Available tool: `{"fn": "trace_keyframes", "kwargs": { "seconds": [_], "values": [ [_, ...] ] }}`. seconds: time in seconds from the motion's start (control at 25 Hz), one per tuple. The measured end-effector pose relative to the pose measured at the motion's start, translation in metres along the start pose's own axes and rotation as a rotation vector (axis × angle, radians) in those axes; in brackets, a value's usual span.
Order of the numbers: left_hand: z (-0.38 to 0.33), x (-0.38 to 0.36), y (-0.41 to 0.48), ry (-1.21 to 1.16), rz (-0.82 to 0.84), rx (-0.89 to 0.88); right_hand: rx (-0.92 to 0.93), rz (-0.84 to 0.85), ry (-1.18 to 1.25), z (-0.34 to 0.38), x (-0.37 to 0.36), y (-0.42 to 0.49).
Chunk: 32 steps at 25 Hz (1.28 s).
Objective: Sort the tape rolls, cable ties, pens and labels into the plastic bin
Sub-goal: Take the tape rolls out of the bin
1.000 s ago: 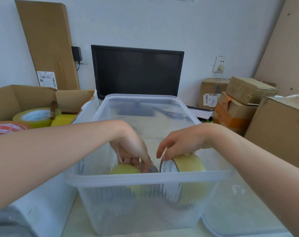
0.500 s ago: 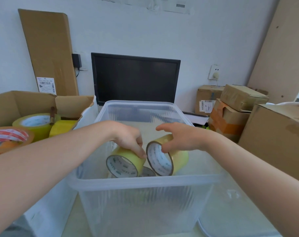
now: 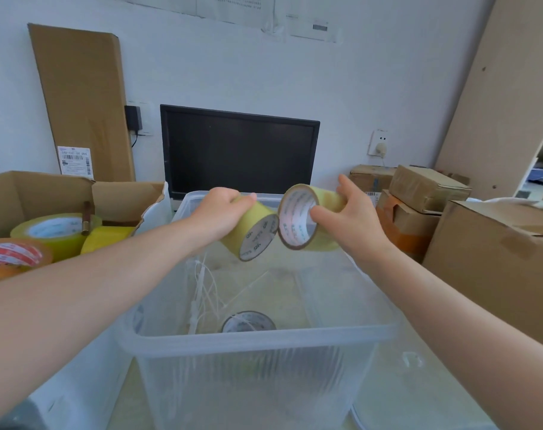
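Note:
A clear plastic bin (image 3: 258,338) stands in front of me. My left hand (image 3: 216,217) grips a yellowish tape roll (image 3: 254,234) above the bin. My right hand (image 3: 346,217) grips a second yellowish tape roll (image 3: 301,217) beside it, its white core facing me. The two rolls almost touch. On the bin floor lie a third tape roll (image 3: 248,321) and several white cable ties (image 3: 202,293).
An open cardboard box (image 3: 46,193) at the left holds more tape rolls (image 3: 54,231), one with red print (image 3: 14,254). A dark monitor (image 3: 239,150) stands behind the bin. Cardboard boxes (image 3: 493,252) are stacked at the right, with a flat carton (image 3: 84,100) leaning on the wall.
Both hands have risen from inside the bin, each lifting its tape roll above the rim. The view has tilted up.

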<state>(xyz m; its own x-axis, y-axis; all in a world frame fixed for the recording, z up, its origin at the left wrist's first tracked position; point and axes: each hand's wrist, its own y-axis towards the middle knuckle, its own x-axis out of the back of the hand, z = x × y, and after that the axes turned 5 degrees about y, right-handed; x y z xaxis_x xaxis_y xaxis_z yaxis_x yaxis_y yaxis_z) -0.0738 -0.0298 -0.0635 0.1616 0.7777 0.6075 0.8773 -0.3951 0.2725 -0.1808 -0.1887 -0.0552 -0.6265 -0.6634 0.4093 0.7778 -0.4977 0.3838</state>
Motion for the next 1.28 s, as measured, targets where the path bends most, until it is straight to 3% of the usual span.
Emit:
{"fn": "trace_keyframes", "kwargs": {
  "seconds": [0.2,0.44,0.6,0.72,0.92,1.28],
  "values": [
    [-0.02,0.008,-0.003,-0.272,-0.132,0.014,-0.05,-0.176,0.356,0.0,0.014,-0.002],
    [-0.052,0.009,-0.015,-0.29,0.02,0.007,-0.149,-0.257,0.722,0.003,0.037,-0.03],
    [-0.088,-0.003,-0.051,-0.433,0.148,-0.03,-0.167,-0.284,1.076,0.021,0.061,-0.058],
    [-0.113,-0.021,-0.08,-0.554,0.301,-0.062,-0.127,-0.307,1.158,0.031,0.076,-0.092],
    [-0.147,-0.058,-0.117,-0.697,0.414,-0.112,-0.094,-0.354,1.283,0.028,0.106,-0.142],
    [-0.182,-0.14,-0.214,-0.62,0.561,-0.187,-0.344,-0.361,1.217,-0.062,0.177,-0.223]
  ]
}}
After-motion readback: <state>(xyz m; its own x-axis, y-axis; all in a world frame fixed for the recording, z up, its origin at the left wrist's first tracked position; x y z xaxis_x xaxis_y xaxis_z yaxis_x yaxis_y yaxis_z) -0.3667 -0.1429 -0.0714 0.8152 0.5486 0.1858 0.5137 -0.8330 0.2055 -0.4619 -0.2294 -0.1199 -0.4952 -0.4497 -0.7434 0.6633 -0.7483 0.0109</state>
